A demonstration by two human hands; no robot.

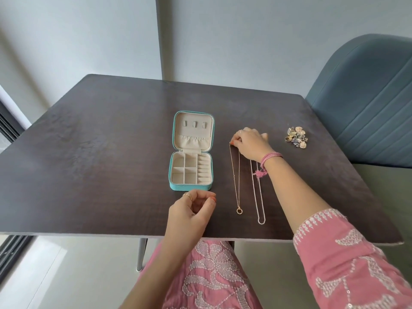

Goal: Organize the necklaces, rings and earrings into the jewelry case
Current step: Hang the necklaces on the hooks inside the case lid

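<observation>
A teal jewelry case (191, 187) lies open on the dark table (89, 152), its beige lid flat behind the tray of empty compartments. To its right a thin gold necklace (238, 186) with a ring pendant lies stretched out, and beside it a silver chain necklace (259, 201). My right hand (250, 142) rests on the top ends of both necklaces, its fingertips pinching the top of the gold one. My left hand (191, 208) hovers just in front of the case, fingers loosely curled and holding nothing. A small pile of rings and earrings (297, 137) sits to the far right.
A blue upholstered chair (367, 108) stands at the table's right side. The table's front edge (111, 234) runs just under my left wrist. A grey wall stands behind the table.
</observation>
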